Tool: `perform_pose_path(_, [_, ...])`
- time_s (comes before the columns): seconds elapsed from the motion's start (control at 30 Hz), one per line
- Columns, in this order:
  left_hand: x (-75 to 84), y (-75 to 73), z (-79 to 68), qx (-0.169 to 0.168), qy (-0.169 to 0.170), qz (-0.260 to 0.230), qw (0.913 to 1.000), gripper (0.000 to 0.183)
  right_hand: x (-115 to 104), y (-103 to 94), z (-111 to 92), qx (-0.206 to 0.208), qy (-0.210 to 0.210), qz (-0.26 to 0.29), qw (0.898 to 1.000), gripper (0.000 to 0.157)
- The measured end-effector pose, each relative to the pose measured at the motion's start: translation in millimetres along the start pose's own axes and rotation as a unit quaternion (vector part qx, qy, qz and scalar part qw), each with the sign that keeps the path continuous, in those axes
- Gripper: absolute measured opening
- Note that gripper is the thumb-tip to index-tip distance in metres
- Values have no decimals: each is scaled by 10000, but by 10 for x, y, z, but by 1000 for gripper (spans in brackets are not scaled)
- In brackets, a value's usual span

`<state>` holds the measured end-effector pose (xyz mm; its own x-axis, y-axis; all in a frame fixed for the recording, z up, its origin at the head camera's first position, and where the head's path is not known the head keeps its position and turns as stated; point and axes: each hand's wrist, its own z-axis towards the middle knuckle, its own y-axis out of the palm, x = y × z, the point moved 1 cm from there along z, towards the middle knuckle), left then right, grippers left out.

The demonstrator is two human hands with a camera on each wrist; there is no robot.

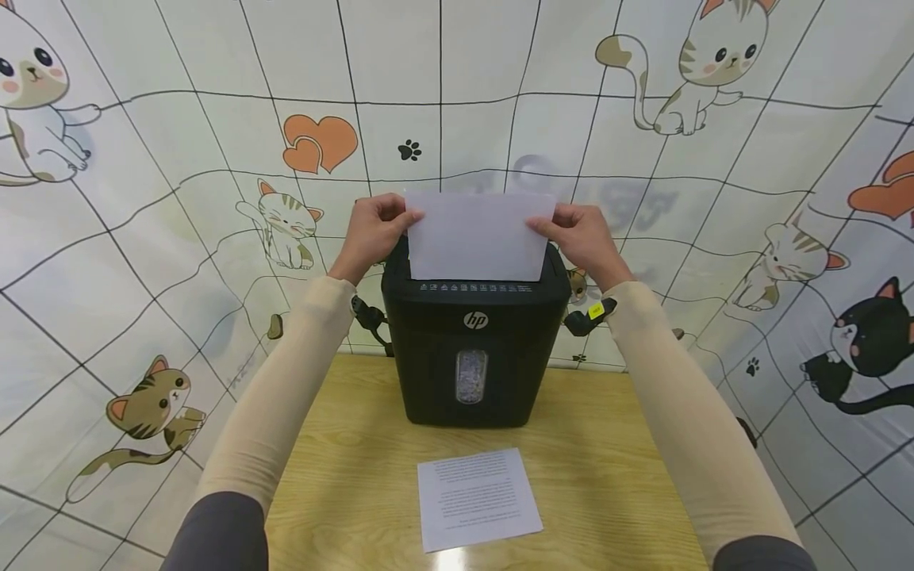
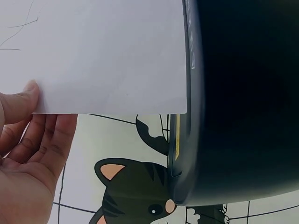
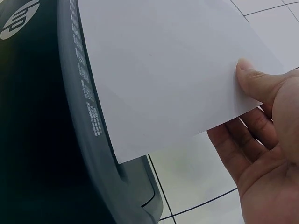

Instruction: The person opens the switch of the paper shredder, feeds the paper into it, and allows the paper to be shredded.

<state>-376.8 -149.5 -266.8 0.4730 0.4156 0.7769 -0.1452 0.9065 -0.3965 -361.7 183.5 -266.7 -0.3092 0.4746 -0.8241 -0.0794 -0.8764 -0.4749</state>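
A white sheet of paper (image 1: 478,238) stands upright at the top of a black HP paper shredder (image 1: 428,349), its lower edge at the feed slot. My left hand (image 1: 377,230) pinches the sheet's left edge, thumb in front and fingers behind. On the opposite edge, my right hand (image 1: 581,238) pinches it the same way. Both wrist views show the sheet (image 2: 112,56) held flat, with its bottom edge against the shredder's top (image 3: 96,121). The side of the sheet facing me looks blank.
A printed sheet (image 1: 478,500) lies on the wooden table (image 1: 343,476) in front of the shredder. Paper shreds show through the shredder's small window (image 1: 471,377). Behind hangs a white curtain (image 1: 471,63) with cartoon cats and grid lines.
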Motion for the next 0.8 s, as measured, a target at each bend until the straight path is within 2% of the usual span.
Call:
perform_pose_path(0.23, [-28,16,4,-73,-110,87,9999,22,80,36,28,-41,15,-59,10000,50])
perform_pose_path(0.53, [-41,19,6,-81,-172,79,9998,22,69,62,32,5,-11,-25,10000,51])
perform_pose_path(0.8, [-73,39,10,-133,-218,58,9997,22,91,72,11,6,179,3,9998,55])
